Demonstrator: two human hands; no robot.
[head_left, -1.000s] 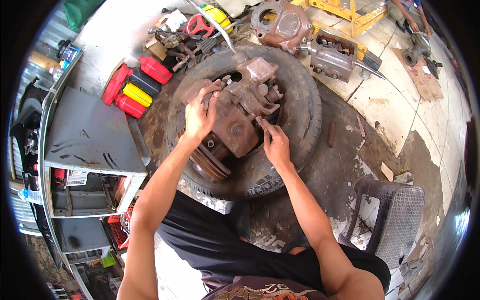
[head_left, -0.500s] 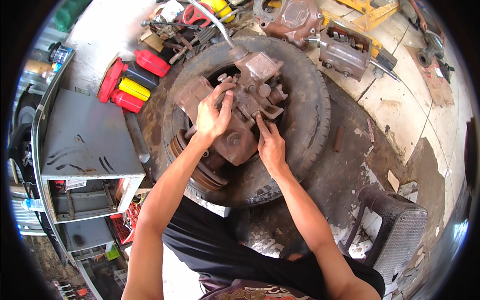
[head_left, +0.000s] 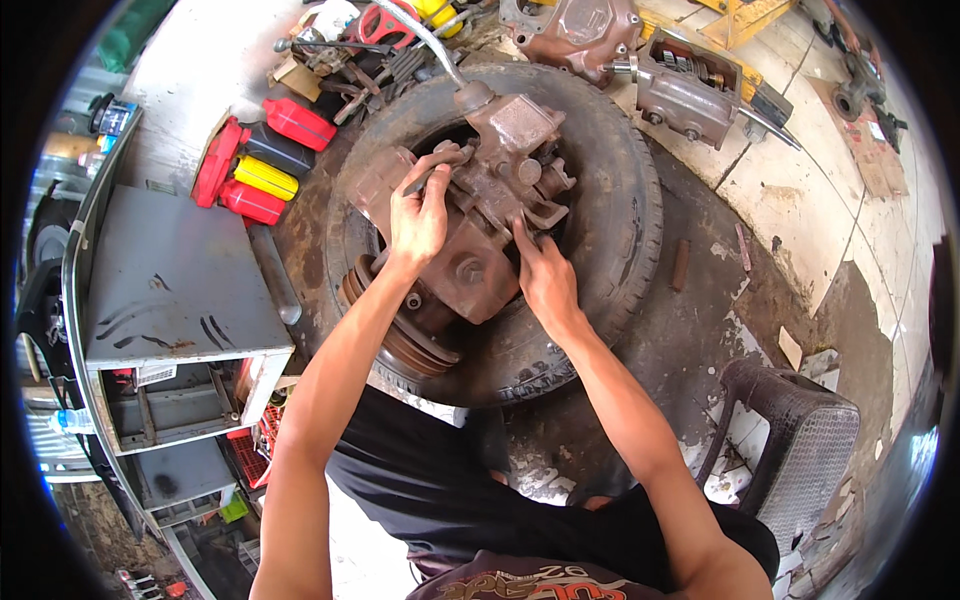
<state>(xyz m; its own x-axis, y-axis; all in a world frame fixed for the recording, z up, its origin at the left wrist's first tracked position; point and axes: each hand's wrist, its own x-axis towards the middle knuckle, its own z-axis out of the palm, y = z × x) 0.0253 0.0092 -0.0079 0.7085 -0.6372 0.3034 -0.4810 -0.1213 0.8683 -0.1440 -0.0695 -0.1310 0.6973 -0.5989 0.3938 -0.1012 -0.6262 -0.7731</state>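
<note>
A brown, greasy gearbox-like metal assembly point(head_left: 480, 265) with a long metal lever point(head_left: 430, 40) rests on a large tyre point(head_left: 620, 220) in front of me. My left hand point(head_left: 418, 222) is at the assembly's upper left part, with bent fingers and thumb closed around something dark that I cannot make out. Lower right of it, my right hand point(head_left: 547, 275) reaches in from the near side. Its index finger is stretched out and touches the metal near the middle of the assembly; the thumb is mostly hidden. A grooved pulley point(head_left: 395, 330) shows at the assembly's near left.
Red, black and yellow plastic bottles point(head_left: 265, 175) lie left of the tyre, beyond a grey metal cabinet point(head_left: 180, 280). Past the tyre are a brown housing point(head_left: 580, 35) and an opened gear casing point(head_left: 688, 95). A dark plastic stool point(head_left: 800, 450) stands at the near right.
My left hand has shifted slightly left and up, its fingers bent more. My right hand stays at nearly the same spot, its index finger a little higher. The view has moved slightly.
</note>
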